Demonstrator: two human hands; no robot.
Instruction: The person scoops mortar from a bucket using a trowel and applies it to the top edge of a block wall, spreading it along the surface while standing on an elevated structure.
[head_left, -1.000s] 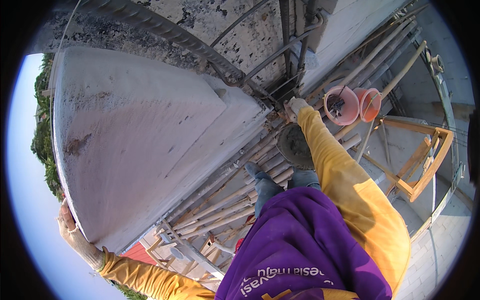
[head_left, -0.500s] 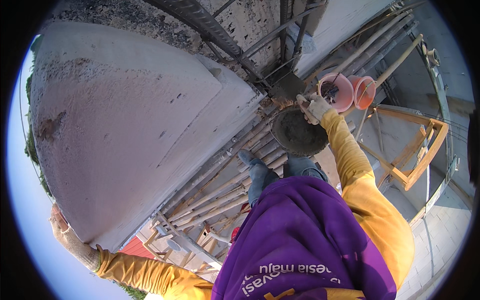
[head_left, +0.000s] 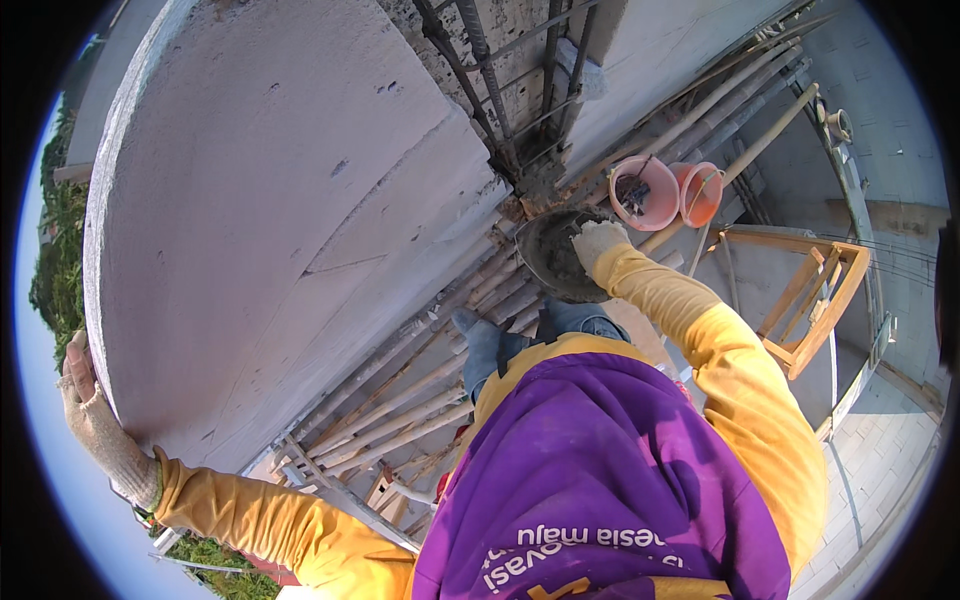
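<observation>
- site: outdoor scaffold of pale poles (head_left: 400, 432) beside a smooth grey wall slab (head_left: 240, 210); a pink bucket (head_left: 664, 192), an orange bucket (head_left: 704, 200) and a wooden frame (head_left: 838, 312) stand to the right.
- left hand (head_left: 86, 385): gloved, set against the slab's outer edge; fingers extended, not closed round any loose item.
- right hand (head_left: 600, 247): gloved, over the right side of the dark basin (head_left: 562, 284); fingers appear bent, but how far, and whether they hold a tool, cannot be told.
- basin location: near the person's feet, just below the corner with the steel bars (head_left: 476, 48); grey mix (head_left: 556, 240) lies inside.
- progress, as judged: grey material (head_left: 540, 188) sits at the foot of the bars, while the bars above stand exposed; mix remains unused. the full extent outstanding cannot be determined.
</observation>
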